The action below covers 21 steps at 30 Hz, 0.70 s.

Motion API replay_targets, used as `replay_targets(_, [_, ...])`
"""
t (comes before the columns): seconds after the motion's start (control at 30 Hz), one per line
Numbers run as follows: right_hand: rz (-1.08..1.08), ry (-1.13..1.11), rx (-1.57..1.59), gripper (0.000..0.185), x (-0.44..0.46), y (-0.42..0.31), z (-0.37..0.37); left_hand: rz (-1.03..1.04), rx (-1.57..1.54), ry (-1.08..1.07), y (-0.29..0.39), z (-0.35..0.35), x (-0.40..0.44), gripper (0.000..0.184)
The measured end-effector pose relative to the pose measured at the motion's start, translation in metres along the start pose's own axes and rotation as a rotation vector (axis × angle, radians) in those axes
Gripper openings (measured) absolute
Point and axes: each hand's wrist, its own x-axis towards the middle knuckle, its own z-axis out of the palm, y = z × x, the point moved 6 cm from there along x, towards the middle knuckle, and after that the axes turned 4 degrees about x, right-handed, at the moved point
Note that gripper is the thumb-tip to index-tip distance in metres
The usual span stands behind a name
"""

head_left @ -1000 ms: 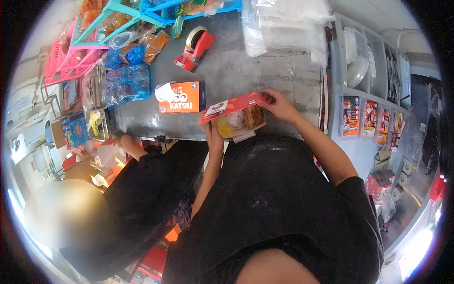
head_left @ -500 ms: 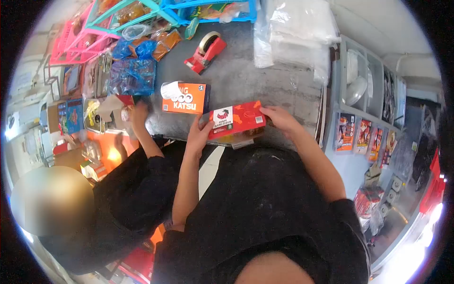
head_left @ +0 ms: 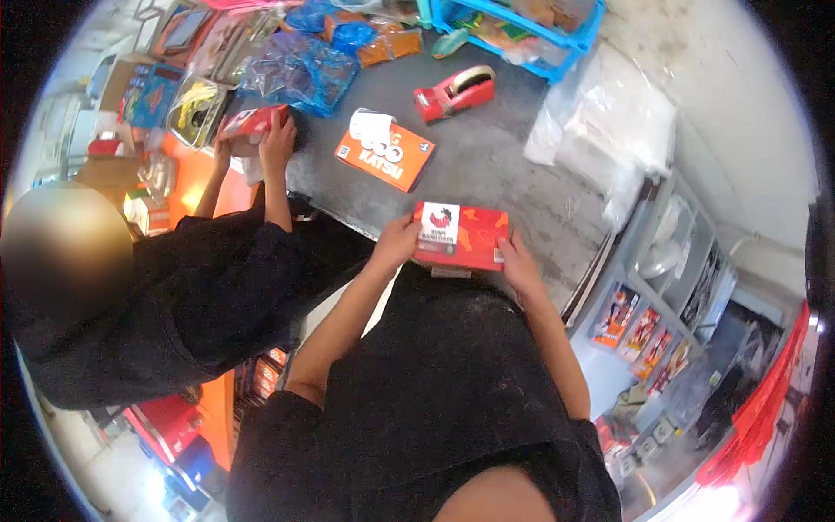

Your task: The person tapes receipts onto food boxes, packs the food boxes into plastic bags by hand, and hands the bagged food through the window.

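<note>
A red box (head_left: 474, 235) with a white label lies at the table's front edge, its lid down over its top. My left hand (head_left: 398, 242) grips its left side, fingers closed on the corner. On the opposite side, my right hand (head_left: 520, 264) holds the right end of the same box. Just beyond it, an orange box (head_left: 404, 161) rests on the dark table (head_left: 513, 139) with a white paper slip on top. A red tape dispenser (head_left: 454, 93) stands farther back.
A co-worker at the left holds another red box (head_left: 252, 122). Blue plastic bags (head_left: 304, 70) and a blue basket (head_left: 557, 61) line the back. Clear plastic bags (head_left: 622, 126) lie at the right, beside a grey shelf (head_left: 674, 261).
The box's lid has come down over the food, and both my hands have shifted to its sides. The co-worker now holds a red box. The view has turned and shifted.
</note>
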Motion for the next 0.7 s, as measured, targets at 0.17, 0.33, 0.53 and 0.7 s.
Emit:
replay_targets(0.17, [-0.295, 0.111, -0.324, 0.061, 0.021, 0.015, 0.003, 0.168, 0.357, 0.278, 0.006, 0.011, -0.016, 0.047])
replay_targets(0.33, [-0.655, 0.199, -0.391, 0.054, 0.034, -0.007, 0.0, 0.673, 0.428, 0.391, 0.013, 0.023, 0.009, 0.053])
replay_targets(0.53, [-0.958, 0.193, -0.945, 0.057, 0.026, -0.043, 0.003, 1.053, 1.041, 0.18, 0.081, 0.059, -0.006, 0.061])
replay_targets(0.7, [-0.994, 0.068, -1.176, 0.068, 0.031, -0.03, 0.012, 1.135, 1.252, -0.009, 0.061, 0.079, 0.009, 0.085])
